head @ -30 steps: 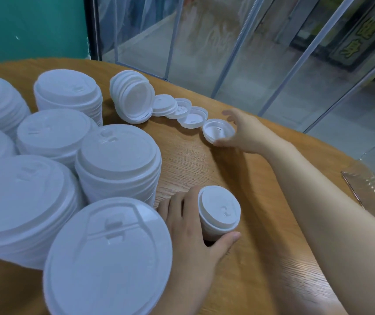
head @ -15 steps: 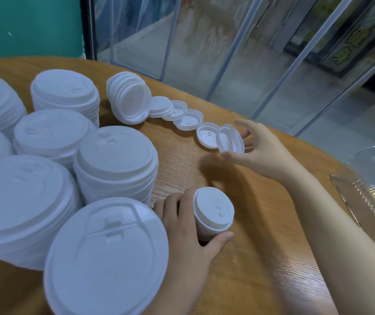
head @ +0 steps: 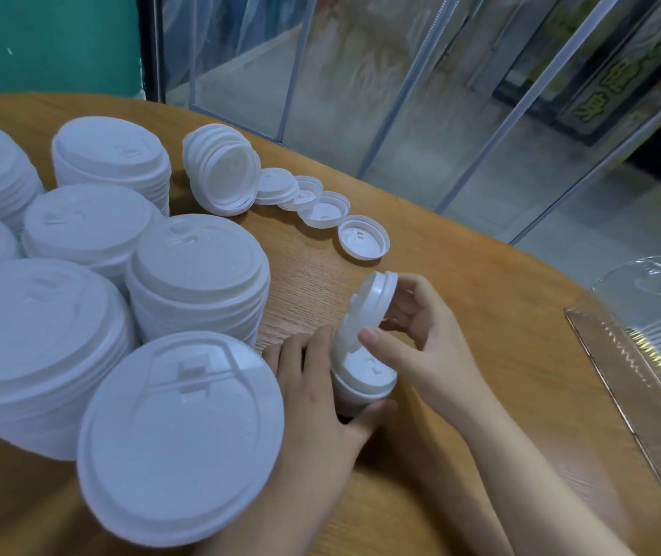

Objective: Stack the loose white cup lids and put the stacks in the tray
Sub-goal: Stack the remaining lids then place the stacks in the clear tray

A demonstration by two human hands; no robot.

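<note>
Head view: a small lid stack (head: 363,379), near the table's (head: 481,315) front edge, is gripped by the left hand (head: 321,403); a tilted lid (head: 373,302) is pinched above it by the right hand (head: 425,339); stacking is judged underway; levelling and seating are called for next; the clear tray (head: 641,355) waits at the right edge.

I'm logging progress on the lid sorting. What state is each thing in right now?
Left hand: grips the small lid stack, standing on the table.
Right hand: pinches a single lid, tilted above that stack.
Loose lid: upside down on the table.
Fallen lid stack: lying on its side.
Clear tray: no lids visible inside.
</note>
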